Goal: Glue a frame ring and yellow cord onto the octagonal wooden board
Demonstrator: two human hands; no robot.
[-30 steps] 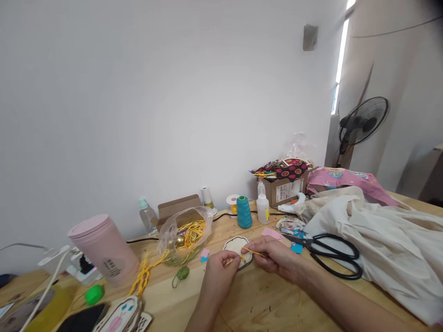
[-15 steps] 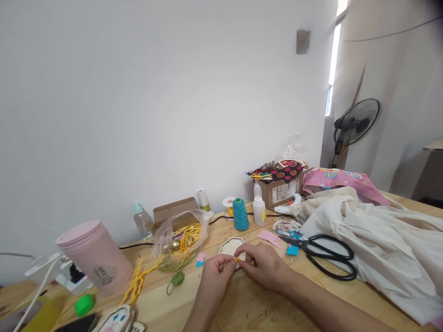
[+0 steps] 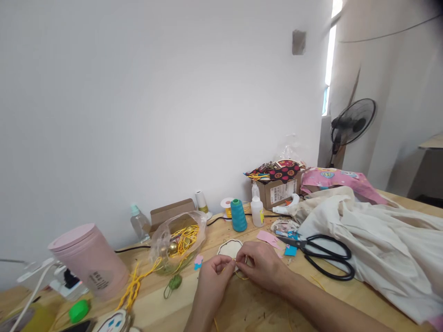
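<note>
My left hand (image 3: 215, 275) and my right hand (image 3: 260, 265) meet over the near edge of a white scalloped piece (image 3: 230, 248) with a dark rim, lying on the wooden table. Both hands are closed, thumbs and forefingers pinching a thin yellow cord (image 3: 242, 277) between them. A loop of it hangs under my right fingers. The fingers cover part of the cord and the near part of the scalloped piece.
Black-handled scissors (image 3: 328, 258) lie right of my hands, near pink paper scraps (image 3: 268, 238) and white cloth (image 3: 370, 244). Behind stand a teal thread cone (image 3: 238, 216) and a glue bottle (image 3: 257, 211). Leftward are a plastic bag of yellow cords (image 3: 188, 240), green yarn (image 3: 175, 281) and a pink canister (image 3: 90, 263).
My fingertips have drawn closer together on the cord, and a loop now shows below my right hand. The camera view has shifted slightly.
</note>
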